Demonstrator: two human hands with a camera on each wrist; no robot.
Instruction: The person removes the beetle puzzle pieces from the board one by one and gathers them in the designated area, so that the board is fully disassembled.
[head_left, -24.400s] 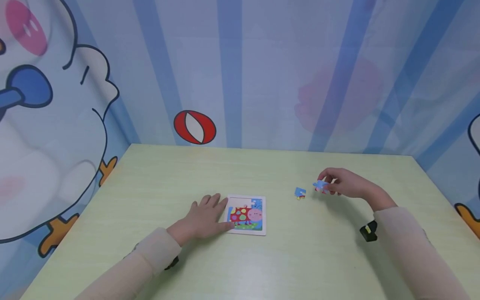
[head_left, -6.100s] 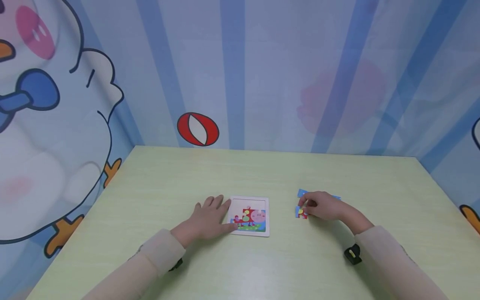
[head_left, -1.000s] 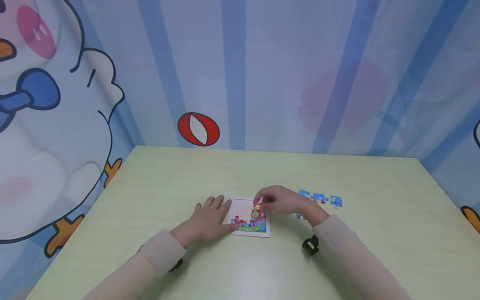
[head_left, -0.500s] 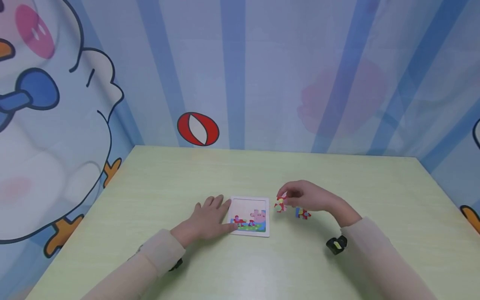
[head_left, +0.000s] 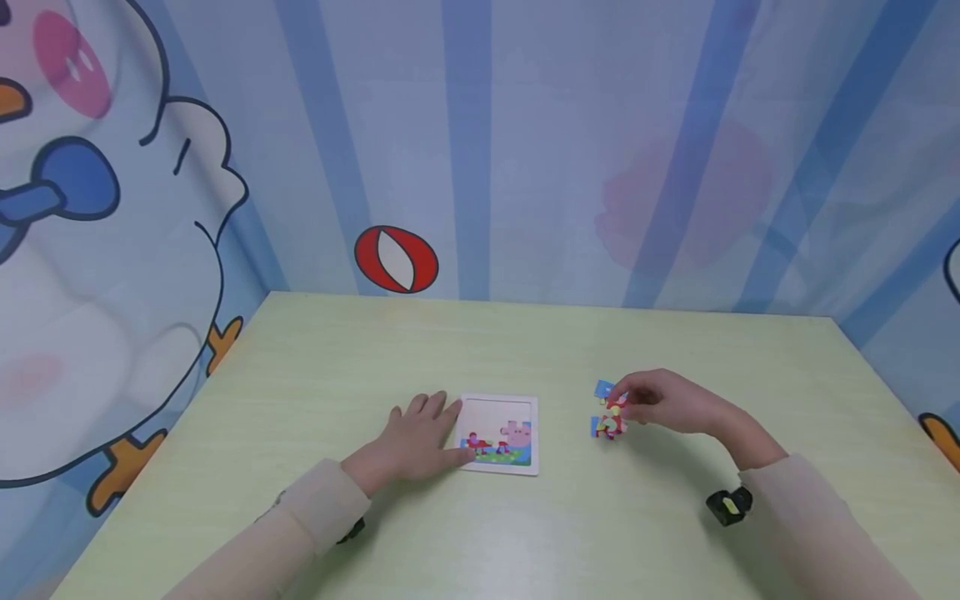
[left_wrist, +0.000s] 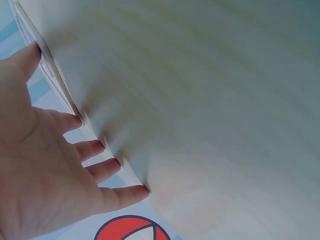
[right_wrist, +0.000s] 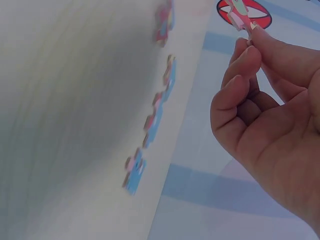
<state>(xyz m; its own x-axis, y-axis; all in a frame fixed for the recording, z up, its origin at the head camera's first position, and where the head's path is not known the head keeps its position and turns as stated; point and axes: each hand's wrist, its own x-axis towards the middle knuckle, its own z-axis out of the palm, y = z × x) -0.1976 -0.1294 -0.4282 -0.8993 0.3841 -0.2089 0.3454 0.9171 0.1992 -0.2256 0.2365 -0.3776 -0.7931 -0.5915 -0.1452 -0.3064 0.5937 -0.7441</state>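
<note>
My left hand (head_left: 405, 437) lies with fingers spread on the table, its thumb over the left edge of a white-rimmed puzzle tray (head_left: 536, 442). Inside the tray, a pink pig-face piece (head_left: 517, 432) and the green and blue bottom part of the picture stay in place; the upper area is bare. To the right, thumb and fingers of my right hand (head_left: 675, 402) pinch a red, spotted puzzle piece (head_left: 611, 424), also in the right wrist view as a tilted piece (right_wrist: 240, 14). It hangs above the loose pieces and partly hides one of them.
Loose blue-topped puzzle pieces (right_wrist: 154, 117) lie in a row on the table, mostly behind my right hand in the head view; one blue corner (head_left: 603, 388) shows there. Behind the table (head_left: 375, 350) stands a printed cloth backdrop (head_left: 525, 167).
The red spotted piece, in the tray 6 seconds ago, was lifted out and carried right by my right hand to the loose pieces. Earlier, the tray held more pieces. My left hand stays put.
</note>
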